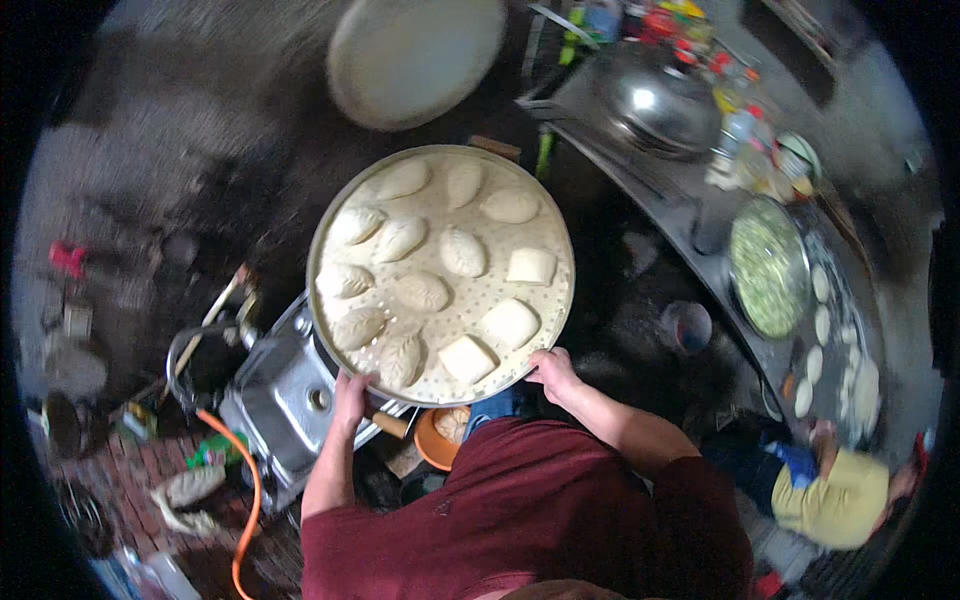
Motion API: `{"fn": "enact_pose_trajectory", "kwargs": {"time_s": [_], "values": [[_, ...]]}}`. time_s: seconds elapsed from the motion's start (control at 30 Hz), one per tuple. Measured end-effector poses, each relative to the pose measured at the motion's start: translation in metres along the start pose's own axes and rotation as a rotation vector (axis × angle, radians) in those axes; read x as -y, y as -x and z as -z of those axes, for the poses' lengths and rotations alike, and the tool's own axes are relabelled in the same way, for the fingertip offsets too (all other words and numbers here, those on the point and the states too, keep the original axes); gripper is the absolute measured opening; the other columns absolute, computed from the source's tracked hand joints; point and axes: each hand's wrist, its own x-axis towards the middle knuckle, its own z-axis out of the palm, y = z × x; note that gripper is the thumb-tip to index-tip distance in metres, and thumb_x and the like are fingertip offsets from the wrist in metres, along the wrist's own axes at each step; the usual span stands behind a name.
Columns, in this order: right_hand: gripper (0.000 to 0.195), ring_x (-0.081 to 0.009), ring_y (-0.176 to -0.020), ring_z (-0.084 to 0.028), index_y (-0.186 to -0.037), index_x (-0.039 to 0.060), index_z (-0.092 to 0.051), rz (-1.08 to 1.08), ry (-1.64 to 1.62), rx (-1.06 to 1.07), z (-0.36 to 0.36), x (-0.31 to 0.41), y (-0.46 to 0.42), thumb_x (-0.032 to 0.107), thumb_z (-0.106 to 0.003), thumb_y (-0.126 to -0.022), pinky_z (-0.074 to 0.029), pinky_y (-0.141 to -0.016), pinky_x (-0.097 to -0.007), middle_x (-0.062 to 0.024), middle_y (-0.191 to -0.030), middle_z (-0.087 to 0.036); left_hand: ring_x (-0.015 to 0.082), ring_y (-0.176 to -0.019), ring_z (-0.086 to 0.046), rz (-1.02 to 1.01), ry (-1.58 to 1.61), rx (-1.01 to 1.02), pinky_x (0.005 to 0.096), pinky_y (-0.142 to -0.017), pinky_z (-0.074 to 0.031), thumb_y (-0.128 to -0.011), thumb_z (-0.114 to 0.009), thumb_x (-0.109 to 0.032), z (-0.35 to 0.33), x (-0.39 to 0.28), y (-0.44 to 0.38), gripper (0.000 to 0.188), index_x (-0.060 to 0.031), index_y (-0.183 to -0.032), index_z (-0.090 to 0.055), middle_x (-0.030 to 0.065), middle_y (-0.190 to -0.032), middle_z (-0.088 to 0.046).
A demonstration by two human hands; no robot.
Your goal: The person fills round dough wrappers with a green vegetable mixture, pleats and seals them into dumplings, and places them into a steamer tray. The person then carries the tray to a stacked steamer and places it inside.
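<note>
My left hand [351,397] grips the lower left rim of a wide, round, perforated steamer tray [495,236]. At the tray's lower right rim, my right hand [553,373] has its fingers tucked under the edge and thumb toward the top. The tray is held in front of me at about waist height. Several oval pleated dough buns [423,292] lie spread over its left and upper parts. Three smooth square buns [466,359] sit toward the lower right. The tray hides much of what is beneath it.
A metal sink [277,412] and an orange hose [251,487] are at left. Ahead is a large round pale lid or pan [416,64]. The right-hand counter holds a domed metal lid [660,101], shredded greens in a bowl [766,270] and dough pieces [814,364]. A person in yellow [832,499] is beside it.
</note>
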Motion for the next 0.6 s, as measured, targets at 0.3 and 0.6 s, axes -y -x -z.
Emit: {"fn": "enact_pose_trajectory", "kwargs": {"time_s": [0.3,0.6], "values": [[0.03,-0.0224,-0.083,-0.065,-0.105,-0.0065,-0.064,0.256,-0.048,-0.114,0.007,-0.006,0.093,0.007,-0.055,-0.079,-0.053,-0.073,-0.0344,-0.0134,-0.097,-0.068,0.0238,-0.106,-0.052,-0.306,0.203,0.357,0.035,-0.095,-0.039,-0.078,-0.056,-0.021,0.041,0.001,-0.044,0.058,0.0088,-0.127,-0.045,0.0151,-0.122,-0.054],[0.033,-0.0225,-0.093,-0.063,-0.109,-0.0072,-0.063,0.695,-0.163,-0.598,-0.127,-0.075,0.153,0.008,-0.055,-0.081,-0.051,-0.081,-0.0352,-0.0147,-0.1,-0.067,0.0262,-0.11,-0.051,-0.632,0.317,0.817,0.0368,-0.099,-0.037,-0.081,-0.059,-0.025,-0.007,-0.011,-0.19,0.06,0.0097,-0.127,-0.043,0.0172,-0.122,-0.053]]}}
